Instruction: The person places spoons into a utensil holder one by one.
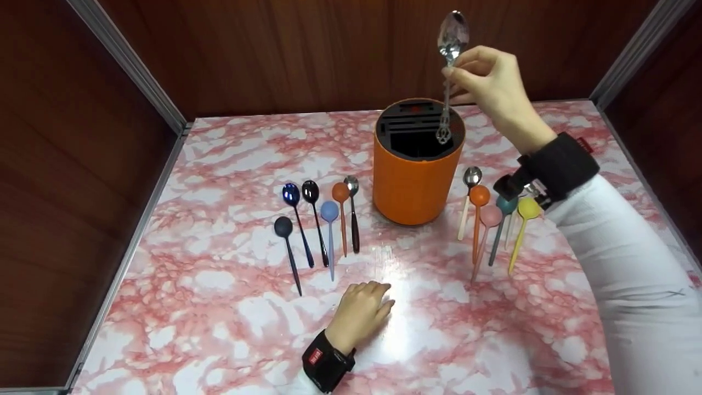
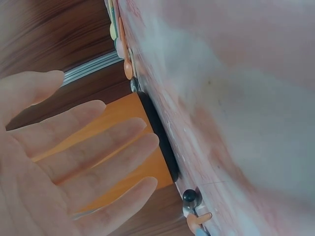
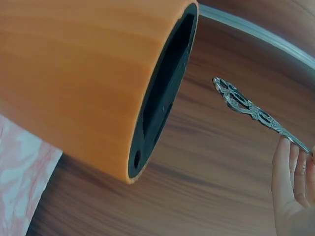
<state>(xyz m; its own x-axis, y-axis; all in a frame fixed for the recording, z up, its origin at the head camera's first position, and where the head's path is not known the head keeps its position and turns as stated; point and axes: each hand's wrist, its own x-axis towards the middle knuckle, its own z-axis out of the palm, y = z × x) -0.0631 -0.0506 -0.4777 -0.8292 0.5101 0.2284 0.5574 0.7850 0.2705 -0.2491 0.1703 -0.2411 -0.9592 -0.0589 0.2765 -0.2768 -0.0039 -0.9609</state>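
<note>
My right hand point(image 1: 496, 90) pinches a silver spoon point(image 1: 453, 37) near its bowl, with the bowl upward. The spoon's ornate openwork handle point(image 3: 246, 108) points down. In the head view its tip overlaps the dark opening of an orange cylindrical utensil holder point(image 1: 414, 189). From the right wrist, the handle tip shows apart from the holder's black slotted top point(image 3: 165, 98). My left hand point(image 1: 359, 315) is low over the front of the table, fingers loosely extended and holding nothing; its spread fingers point(image 2: 113, 162) appear in the left wrist view.
Left of the holder lie several spoons, among them a blue metallic one point(image 1: 291, 195), a black one point(image 1: 310, 192) and a light blue one point(image 1: 329, 212). More lie on the right, including orange point(image 1: 480, 196), pink point(image 1: 490, 216) and yellow point(image 1: 528, 208) spoons. A wood-grain panel point(image 1: 307, 55) stands behind.
</note>
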